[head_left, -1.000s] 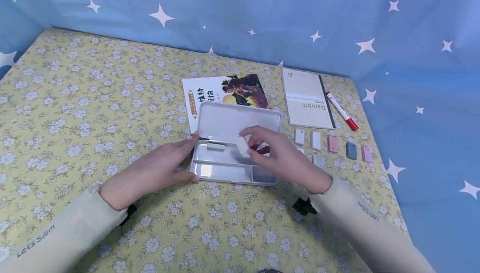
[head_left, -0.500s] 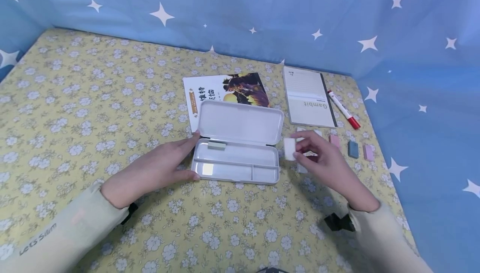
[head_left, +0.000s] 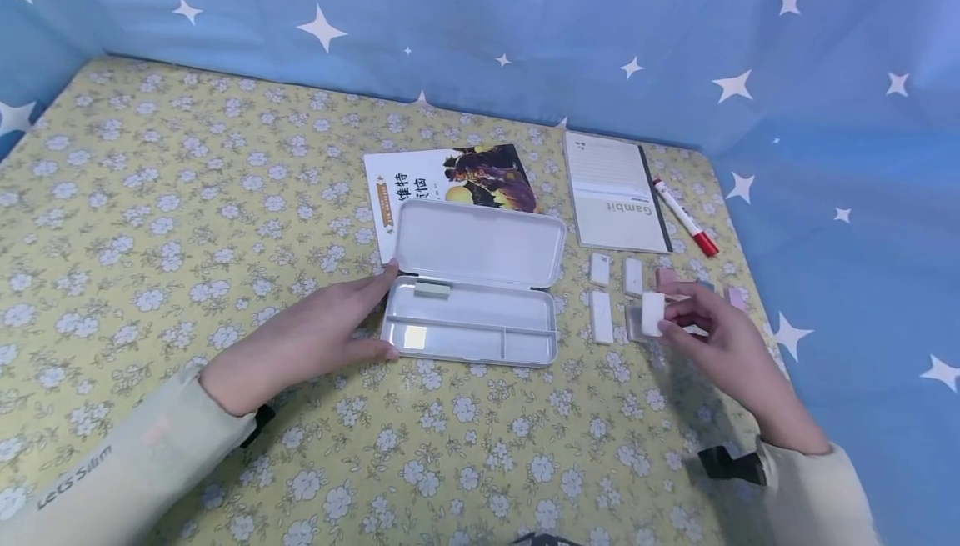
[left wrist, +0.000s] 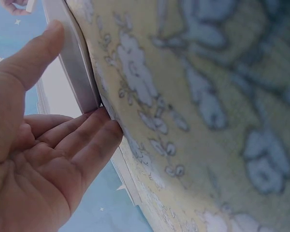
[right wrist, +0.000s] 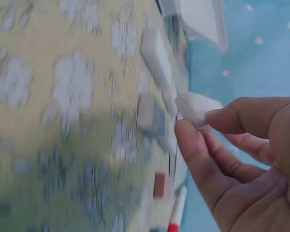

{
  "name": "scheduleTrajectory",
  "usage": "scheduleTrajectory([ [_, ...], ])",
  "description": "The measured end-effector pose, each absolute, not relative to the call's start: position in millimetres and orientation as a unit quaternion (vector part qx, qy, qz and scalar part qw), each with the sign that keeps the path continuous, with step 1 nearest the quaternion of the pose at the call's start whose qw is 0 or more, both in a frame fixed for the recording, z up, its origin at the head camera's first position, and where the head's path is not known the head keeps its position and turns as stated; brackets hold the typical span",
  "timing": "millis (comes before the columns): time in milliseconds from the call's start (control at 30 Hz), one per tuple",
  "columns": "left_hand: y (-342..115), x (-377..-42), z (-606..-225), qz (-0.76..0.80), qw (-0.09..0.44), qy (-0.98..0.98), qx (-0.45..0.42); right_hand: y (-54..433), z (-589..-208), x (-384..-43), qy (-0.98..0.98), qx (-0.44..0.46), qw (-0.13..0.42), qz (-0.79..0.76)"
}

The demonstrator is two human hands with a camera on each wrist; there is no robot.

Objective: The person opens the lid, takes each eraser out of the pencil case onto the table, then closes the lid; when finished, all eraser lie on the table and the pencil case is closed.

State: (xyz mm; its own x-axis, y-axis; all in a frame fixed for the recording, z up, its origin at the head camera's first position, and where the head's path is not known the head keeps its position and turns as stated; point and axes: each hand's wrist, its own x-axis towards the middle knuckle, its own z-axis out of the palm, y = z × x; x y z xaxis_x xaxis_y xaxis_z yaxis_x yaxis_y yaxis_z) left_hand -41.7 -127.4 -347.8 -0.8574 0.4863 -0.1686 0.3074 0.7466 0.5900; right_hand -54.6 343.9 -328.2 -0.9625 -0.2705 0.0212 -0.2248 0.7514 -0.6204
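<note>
A white pencil case (head_left: 480,246) lies open in the head view, with a small pale green eraser (head_left: 432,290) in its back compartment. My left hand (head_left: 315,333) touches the case's left end, thumb at the front corner and fingers toward the hinge. In the left wrist view the fingers (left wrist: 82,140) are fairly straight against the case's side (left wrist: 79,72). To the right of the case, my right hand (head_left: 731,350) pinches a white eraser (head_left: 653,314) between thumb and fingertips. This eraser (right wrist: 195,107) is raised over a grey eraser (head_left: 635,325), which it partly hides.
White erasers (head_left: 602,317) stand in rows beside the case, with pink (head_left: 665,278), blue (head_left: 705,284) and lilac (head_left: 735,298) ones further right. A picture-covered book (head_left: 386,196) lies partly under the lid. Behind the erasers are a notebook (head_left: 615,196) and a red-capped marker (head_left: 684,217).
My right hand has moved right, from above the pencil case to over the erasers, still pinching the white eraser. The left hand has stayed at the case's left end.
</note>
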Motion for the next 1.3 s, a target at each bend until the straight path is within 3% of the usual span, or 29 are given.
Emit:
scheduleTrajectory([
  [367, -127, -41, -345, 0.287, 0.161, 0.919, 0.218, 376, -336, -47, 0.948, -0.065, 0.092, -0.298],
  [867, -128, -40, -346, 0.290, 0.156, 0.918, 0.221, 382, -344, -54, 0.947, -0.056, 0.133, -0.287],
  [1300, -127, -40, -348, 0.279, 0.152, 0.922, 0.220, 385, -347, -54, 0.949, -0.067, 0.130, -0.280],
])
